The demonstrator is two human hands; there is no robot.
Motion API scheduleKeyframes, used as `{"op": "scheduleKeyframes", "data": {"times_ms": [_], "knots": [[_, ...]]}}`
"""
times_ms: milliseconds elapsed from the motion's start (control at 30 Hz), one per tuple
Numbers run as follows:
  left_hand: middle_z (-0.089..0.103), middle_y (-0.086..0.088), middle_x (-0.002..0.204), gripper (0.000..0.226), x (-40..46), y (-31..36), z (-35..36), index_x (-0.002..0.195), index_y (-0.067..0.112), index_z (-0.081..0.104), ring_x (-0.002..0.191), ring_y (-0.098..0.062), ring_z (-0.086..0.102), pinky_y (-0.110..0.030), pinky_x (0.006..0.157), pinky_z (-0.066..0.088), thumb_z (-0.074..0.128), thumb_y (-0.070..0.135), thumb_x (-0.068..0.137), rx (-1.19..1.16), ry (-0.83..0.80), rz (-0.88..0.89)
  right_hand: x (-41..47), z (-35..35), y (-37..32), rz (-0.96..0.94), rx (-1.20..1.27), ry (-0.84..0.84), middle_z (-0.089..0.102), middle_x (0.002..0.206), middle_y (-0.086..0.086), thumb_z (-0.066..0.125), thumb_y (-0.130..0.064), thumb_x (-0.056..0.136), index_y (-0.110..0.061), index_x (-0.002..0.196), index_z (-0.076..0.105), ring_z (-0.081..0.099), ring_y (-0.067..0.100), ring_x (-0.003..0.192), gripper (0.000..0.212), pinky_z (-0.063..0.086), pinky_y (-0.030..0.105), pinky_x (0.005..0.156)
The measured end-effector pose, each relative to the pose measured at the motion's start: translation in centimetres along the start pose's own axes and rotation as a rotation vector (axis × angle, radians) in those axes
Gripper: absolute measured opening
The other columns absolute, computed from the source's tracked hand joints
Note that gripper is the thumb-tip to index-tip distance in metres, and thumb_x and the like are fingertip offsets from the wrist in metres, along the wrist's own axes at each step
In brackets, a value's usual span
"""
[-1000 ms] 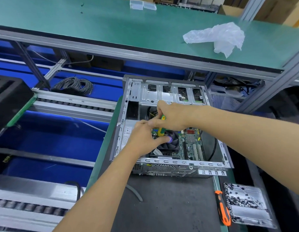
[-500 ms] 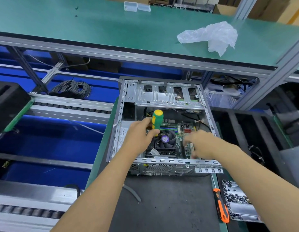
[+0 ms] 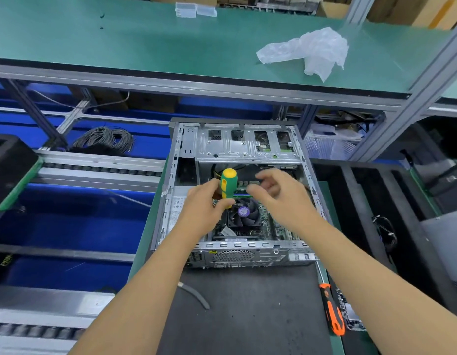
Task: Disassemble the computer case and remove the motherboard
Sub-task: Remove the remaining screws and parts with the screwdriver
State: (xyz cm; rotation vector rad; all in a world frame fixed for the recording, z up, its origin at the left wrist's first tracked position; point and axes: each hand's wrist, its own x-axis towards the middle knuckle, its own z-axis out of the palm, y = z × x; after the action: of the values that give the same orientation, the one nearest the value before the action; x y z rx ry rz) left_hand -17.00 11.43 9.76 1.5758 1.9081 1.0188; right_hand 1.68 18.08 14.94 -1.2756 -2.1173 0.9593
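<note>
No legible text — only traces of print

A white label [image 3: 178,206] is seen on the metal inside the left wall of the computer case [image 3: 309,175], but its print is too small to be read. Yellowish letters [image 3: 6,260] are stamped on a dark frame at the far left edge — blurred and cut off, so no word can be made out. A purple sticker [image 3: 243,211] is carried on the hub of the cooler fan [image 3: 245,218]; nothing on it can be deciphered.

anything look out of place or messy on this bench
A crumpled clear plastic bag lies loose on the green upper shelf, and an orange-and-black screwdriver lies at the dark mat's right edge. Nothing looks spilled or damaged.
</note>
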Motion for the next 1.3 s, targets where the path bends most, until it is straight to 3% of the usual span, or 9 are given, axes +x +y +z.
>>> {"op": "scheduleKeyframes", "data": {"times_ms": [200,333,400,567,700,833,967,1133,1300], "knots": [[0.064,0.004,0.091,0.017,0.0,-0.2,0.1,0.098,0.018,0.062,0.096,-0.029,0.056,-0.047,0.081,0.049,0.072,0.026,0.086,-0.029,-0.002,0.012,1.6,3.9,-4.0,-0.061,0.115,0.088,0.06,0.091,-0.007,0.083,-0.035,0.072,-0.025,0.092,0.061,0.054,0.006,0.077,0.031,0.041,0.012,0.064],[0.06,0.016,0.08,0.027,0.1,-0.3,0.1,0.086,0.04,0.05,0.086,-0.015,0.058,-0.031,0.07,0.05,0.072,0.025,0.084,0.002,0.038,-0.003,1.6,5.0,-4.4,-0.047,0.12,0.161,0.058,0.089,-0.005,0.082,-0.033,0.075,-0.02,0.09,0.059,0.054,0.008,0.08,0.03,0.045,0.019,0.066],[0.057,0.018,0.077,0.028,0.0,-0.3,0.0,0.088,0.037,0.049,0.076,-0.003,0.057,-0.013,0.061,0.041,0.075,0.027,0.08,-0.006,0.063,-0.009,1.8,4.9,-4.5,-0.109,0.09,0.135,0.057,0.09,-0.006,0.08,-0.031,0.078,-0.017,0.092,0.062,0.053,0.009,0.081,0.027,0.045,0.02,0.069],[0.056,0.01,0.073,0.037,-0.2,-0.1,-0.1,0.081,0.025,0.047,0.07,-0.002,0.052,-0.016,0.057,0.042,0.071,0.048,0.065,-0.112,0.077,-0.04,1.7,3.7,-4.4,-0.247,0.005,-0.026,0.061,0.099,-0.011,0.072,-0.017,0.086,-0.016,0.109,0.067,0.055,0.008,0.093,0.024,0.046,0.028,0.089],[0.06,0.021,0.079,0.035,-0.4,0.1,-0.4,0.093,0.04,0.052,0.08,0.009,0.056,-0.005,0.066,0.041,0.077,0.022,0.078,-0.108,0.058,0.013,1.9,3.6,-4.5,-0.222,-0.004,-0.108,0.058,0.108,-0.015,0.066,-0.019,0.09,-0.025,0.12,0.065,0.054,0.014,0.106,0.03,0.044,0.036,0.099],[0.063,0.021,0.075,0.03,-0.5,-0.1,-0.6,0.094,0.033,0.056,0.07,0.003,0.058,-0.019,0.057,0.045,0.072,0.011,0.081,-0.138,0.041,-0.003,2.0,4.3,-4.8,-0.131,0.06,-0.139,0.048,0.106,-0.009,0.079,-0.041,0.075,-0.036,0.112,0.062,0.051,0.011,0.1,0.041,0.046,0.026,0.089],[0.063,0.0,0.083,0.034,-0.3,0.0,-0.4,0.101,0.014,0.056,0.079,-0.018,0.059,-0.041,0.067,0.052,0.076,0.027,0.077,-0.089,0.059,-0.064,1.7,5.2,-4.9,-0.087,0.168,0.026,0.061,0.094,-0.009,0.082,-0.028,0.074,-0.025,0.104,0.061,0.06,0.009,0.088,0.036,0.054,0.032,0.081],[0.061,0.012,0.077,0.027,-0.5,-0.2,-0.5,0.084,0.034,0.052,0.076,-0.002,0.056,-0.018,0.063,0.043,0.077,0.027,0.076,-0.107,0.025,0.0,1.8,4.0,-3.8,-0.159,0.082,-0.087,0.061,0.091,-0.017,0.074,-0.019,0.083,-0.03,0.103,0.061,0.058,0.002,0.086,0.026,0.047,0.023,0.077],[0.063,0.004,0.082,0.023,-0.3,-0.3,-0.4,0.091,0.018,0.055,0.078,-0.009,0.058,-0.022,0.066,0.046,0.076,0.021,0.081,-0.067,0.017,-0.006,2.8,2.8,-3.8,-0.185,-0.033,-0.233,0.059,0.106,0.001,0.066,-0.019,0.09,-0.039,0.11,0.06,0.054,0.018,0.094,0.029,0.043,0.031,0.084]]}}
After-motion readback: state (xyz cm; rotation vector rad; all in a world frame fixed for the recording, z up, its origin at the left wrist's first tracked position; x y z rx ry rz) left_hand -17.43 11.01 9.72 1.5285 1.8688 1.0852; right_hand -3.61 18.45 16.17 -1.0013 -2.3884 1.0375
